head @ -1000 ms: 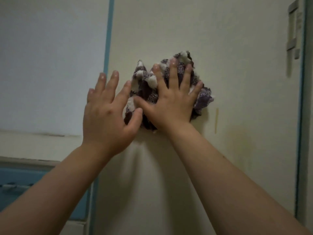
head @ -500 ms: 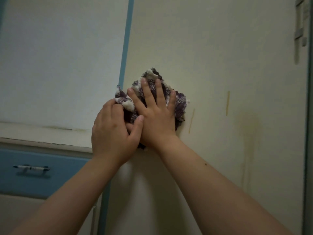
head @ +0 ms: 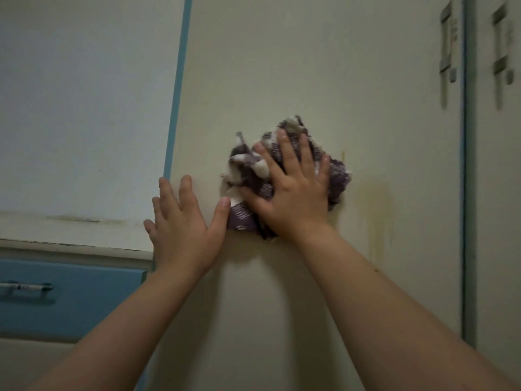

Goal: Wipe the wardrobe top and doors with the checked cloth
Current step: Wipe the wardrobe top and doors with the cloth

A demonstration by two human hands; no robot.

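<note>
The crumpled purple-and-white checked cloth (head: pixel 337 180) lies bunched against the cream-coloured flat wardrobe door (head: pixel 310 66), roughly midway across the panel. The right hand (head: pixel 293 193) presses it flat to the door: fingers straight and spread over the fabric, none curled round it. The left hand (head: pixel 183 227) rests palm-down on the bare door just left of the cloth, fingers straight and released, holding nothing. Its thumb extends toward the cloth's lower left edge; whether it makes contact cannot be told. A blue edge strip (head: pixel 177 88) borders the door on the left. A yellowish vertical stain (head: pixel 375 210) marks the door to the right of the cloth. Two pale bar handles (head: pixel 445 52) sit at upper right. A blue drawer front (head: pixel 70 306) appears at lower left.
</note>
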